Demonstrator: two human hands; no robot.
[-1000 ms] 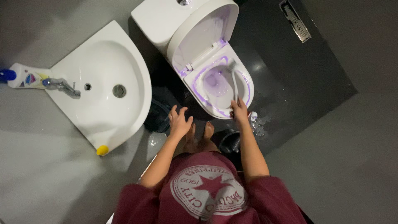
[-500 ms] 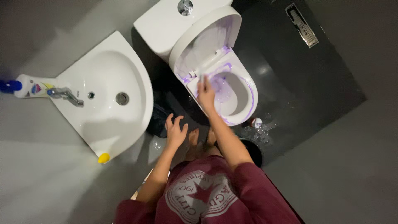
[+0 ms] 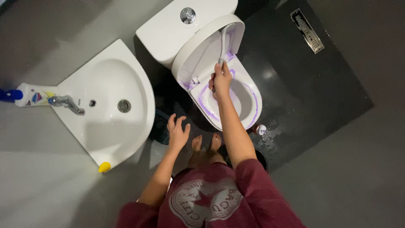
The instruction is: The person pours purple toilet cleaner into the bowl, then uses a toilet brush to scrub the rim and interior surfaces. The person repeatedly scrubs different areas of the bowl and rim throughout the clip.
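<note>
Head view: right hand (image 3: 220, 81) fisted around toilet brush (image 3: 224, 40); left hand (image 3: 177, 132) splayed.

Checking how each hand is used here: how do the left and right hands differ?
The right hand is closed around a white brush over the toilet; the left hand is open, fingers spread, holding nothing. The right reaches far forward, the left hangs nearer the sink. Both are bare.

We see a white corner sink (image 3: 110, 131) with a chrome tap (image 3: 65, 103), grey walls, a dark wet floor (image 3: 295, 97) and what may be a metal drain (image 3: 307, 31).
</note>
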